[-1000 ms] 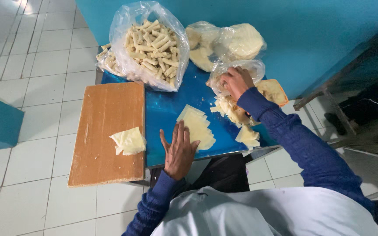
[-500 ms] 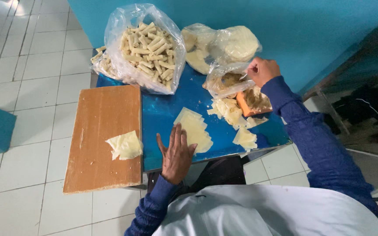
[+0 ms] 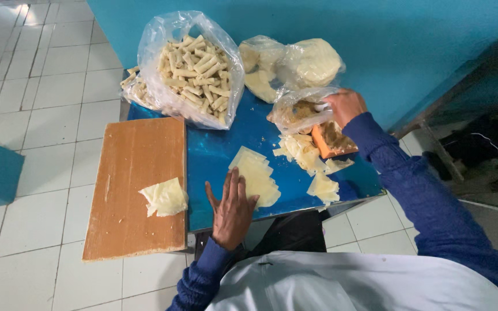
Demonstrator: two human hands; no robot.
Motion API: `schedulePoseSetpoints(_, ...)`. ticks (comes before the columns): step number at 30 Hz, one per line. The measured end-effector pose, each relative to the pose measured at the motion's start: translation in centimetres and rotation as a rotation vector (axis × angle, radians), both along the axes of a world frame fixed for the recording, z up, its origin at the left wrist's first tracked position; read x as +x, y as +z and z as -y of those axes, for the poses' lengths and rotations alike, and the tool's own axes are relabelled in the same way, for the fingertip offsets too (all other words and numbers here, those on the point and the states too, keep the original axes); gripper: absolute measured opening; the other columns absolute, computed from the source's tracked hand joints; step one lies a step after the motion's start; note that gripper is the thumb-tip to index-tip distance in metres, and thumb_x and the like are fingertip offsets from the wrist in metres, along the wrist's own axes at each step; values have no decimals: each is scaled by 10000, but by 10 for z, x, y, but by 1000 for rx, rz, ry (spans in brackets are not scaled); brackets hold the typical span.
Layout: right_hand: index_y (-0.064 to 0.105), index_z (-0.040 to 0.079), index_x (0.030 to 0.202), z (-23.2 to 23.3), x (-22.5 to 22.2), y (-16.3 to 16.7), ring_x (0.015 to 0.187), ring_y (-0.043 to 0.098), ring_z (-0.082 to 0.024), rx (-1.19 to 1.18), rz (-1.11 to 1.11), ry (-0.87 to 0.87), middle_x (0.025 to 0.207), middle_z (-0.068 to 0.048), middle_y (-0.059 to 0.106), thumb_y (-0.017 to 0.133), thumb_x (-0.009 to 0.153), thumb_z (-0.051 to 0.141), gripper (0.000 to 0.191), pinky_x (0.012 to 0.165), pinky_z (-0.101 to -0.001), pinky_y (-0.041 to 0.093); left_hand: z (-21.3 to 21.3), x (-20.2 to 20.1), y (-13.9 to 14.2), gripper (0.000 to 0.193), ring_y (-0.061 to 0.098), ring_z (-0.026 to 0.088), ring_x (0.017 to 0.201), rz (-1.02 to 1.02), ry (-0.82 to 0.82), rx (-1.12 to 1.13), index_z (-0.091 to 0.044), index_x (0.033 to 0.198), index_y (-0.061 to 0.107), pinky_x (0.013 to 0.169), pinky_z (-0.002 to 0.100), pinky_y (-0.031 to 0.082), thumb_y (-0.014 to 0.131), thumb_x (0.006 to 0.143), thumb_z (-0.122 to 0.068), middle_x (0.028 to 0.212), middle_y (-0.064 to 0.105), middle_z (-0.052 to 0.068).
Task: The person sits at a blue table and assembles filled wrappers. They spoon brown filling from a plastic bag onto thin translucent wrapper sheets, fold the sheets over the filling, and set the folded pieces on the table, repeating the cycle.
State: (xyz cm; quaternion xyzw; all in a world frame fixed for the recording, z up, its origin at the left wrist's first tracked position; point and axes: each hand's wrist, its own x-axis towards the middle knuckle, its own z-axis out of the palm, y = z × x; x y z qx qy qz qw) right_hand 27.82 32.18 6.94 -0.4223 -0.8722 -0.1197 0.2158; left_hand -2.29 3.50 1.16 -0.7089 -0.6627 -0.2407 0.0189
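We see a small blue table (image 3: 220,150) on the pale tiled floor (image 3: 41,103). Our left hand's fingers (image 3: 234,184) rest flat on it — just beyond their tips lies a stack of pale wrappers (image 3: 257,178). Outward from our thumb, a wooden board (image 3: 134,184) overhangs the edge. Past the fingertips stand clear bags — rolled sticks (image 3: 194,66), dough (image 3: 295,66).
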Motion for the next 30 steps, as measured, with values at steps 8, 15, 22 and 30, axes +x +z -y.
schedulePoseSetpoints(8, 752, 156, 887, -3, -5, -3, 992, 676, -296, 138, 402, -306, 918, -94, 744, 637, 928, 151, 123, 904, -446, 486, 0, 4, -1, 547, 347, 272, 1453, -30, 4, 8, -5, 1328, 531, 1136, 735, 132, 605, 949, -392, 1521, 425, 168)
schedulePoseSetpoints(15, 760, 205, 918, -4, -21, 2, 1060, 631, -285, -105, 377, -301, 887, -42, 751, 700, 821, 149, 127, 887, -522, 402, -1, 4, 3, 534, 334, 286, 1461, 2, -7, -8, -1, 1328, 532, 1134, 742, 115, 595, 959, -382, 1527, 414, 176)
schedulePoseSetpoints(22, 748, 235, 1015, -3, -24, 1, 1054, 622, -280, -118, 296, -250, 893, -42, 747, 719, 854, 166, 177, 867, -535, 336, 0, 3, 3, 536, 341, 280, 1465, -4, -7, 4, -3, 1332, 529, 1139, 737, 120, 600, 958, -381, 1533, 413, 171)
schedulePoseSetpoints(30, 728, 219, 1049, 9, -12, 7, 1059, 638, -279, 61, 287, -181, 977, -67, 697, 751, 864, 216, 187, 905, -529, 322, 0, 3, -3, 550, 344, 271, 1461, 21, 0, 7, -4, 1338, 530, 1147, 735, 113, 615, 940, -376, 1534, 412, 165)
